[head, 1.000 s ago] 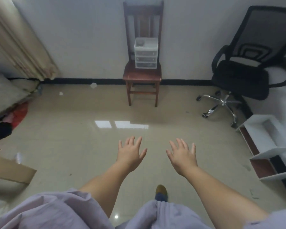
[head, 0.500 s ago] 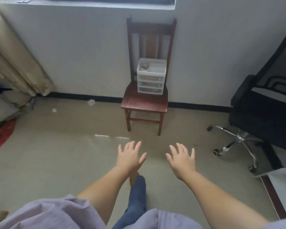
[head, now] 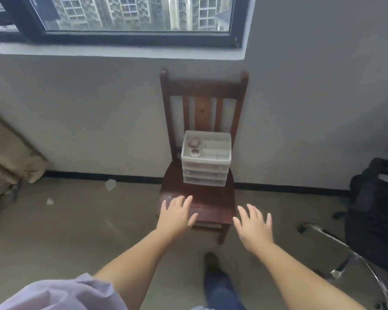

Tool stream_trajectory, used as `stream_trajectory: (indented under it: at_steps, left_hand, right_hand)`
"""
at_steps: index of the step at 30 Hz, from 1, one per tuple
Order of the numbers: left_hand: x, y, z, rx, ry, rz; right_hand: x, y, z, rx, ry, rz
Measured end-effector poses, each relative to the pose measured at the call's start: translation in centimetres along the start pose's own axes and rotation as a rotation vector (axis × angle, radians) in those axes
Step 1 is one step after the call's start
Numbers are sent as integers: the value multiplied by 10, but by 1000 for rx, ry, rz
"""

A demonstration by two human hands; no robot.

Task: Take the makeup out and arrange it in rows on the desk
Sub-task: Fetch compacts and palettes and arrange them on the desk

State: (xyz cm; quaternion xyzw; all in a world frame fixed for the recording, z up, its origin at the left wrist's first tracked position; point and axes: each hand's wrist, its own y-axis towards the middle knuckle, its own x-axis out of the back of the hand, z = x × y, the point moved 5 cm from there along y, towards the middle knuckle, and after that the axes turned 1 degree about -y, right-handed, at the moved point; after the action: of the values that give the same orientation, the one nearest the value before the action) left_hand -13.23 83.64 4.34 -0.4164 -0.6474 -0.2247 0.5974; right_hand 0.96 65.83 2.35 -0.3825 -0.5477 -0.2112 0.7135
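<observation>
Since half a second ago the view has tipped up and closed in: a window (head: 130, 16) with tower blocks behind it now fills the top of the frame, and the wooden chair (head: 202, 202) has grown and sits in the centre. Both my hands have come forward with it. My left hand (head: 176, 217) now lies over the front left corner of the chair seat, just left of centre, palm down, fingers straight and spread, gripping nothing; whether it touches the wood I cannot tell. My right hand (head: 254, 228) hangs just right of centre, beside the seat's front right corner and over the floor, fingers likewise spread and empty.

On the back of the seat, against the slatted backrest, stands the clear plastic drawer organiser (head: 206, 162), slightly above the middle of the frame and well apart from both hands. Its open top tray holds a few small makeup items (head: 195, 147) at its left side, one pinkish and one round; they are too blurred to name. Three shut drawers sit below the tray.

At the right edge is a black office chair (head: 372, 211) with a chrome base. A beige curtain (head: 7, 157) hangs at the left edge. Two pale scraps (head: 110, 184) lie on the floor by the skirting, left of the chair. My lilac sleeve (head: 61, 294) fills the lower left, and a leg in blue jeans (head: 220, 291) shows at bottom centre.
</observation>
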Motion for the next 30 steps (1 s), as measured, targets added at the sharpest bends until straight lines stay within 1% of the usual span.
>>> stream_trajectory:
  at_steps: [4,7,11,15,19,24,27,30]
  left_hand:
    - [8,89,16,53,-28,-28]
    - [10,147,27,124,-76,-13]
    - [14,216,35,169,-126,-5]
    - [7,276,35,181,-217,23]
    - [-8,323,36,183,-256,18]
    - [-33,344,40,212,-285,81]
    - [-41,347,40,242,-263,90]
    - [-45,352,42,306,-275,62]
  right_hand:
    - [25,116,16,102,-15,5]
    - [43,194,36,222,-34,34]
    - [64,279,73,379,-60,43]
    - [72,346,113,449,-35,66]
    - [64,398,144,489,0,90]
    - [37,432,162,518,11,157]
    - [31,442,165,453,14,141]
    - [25,448,166,400,-57,148]
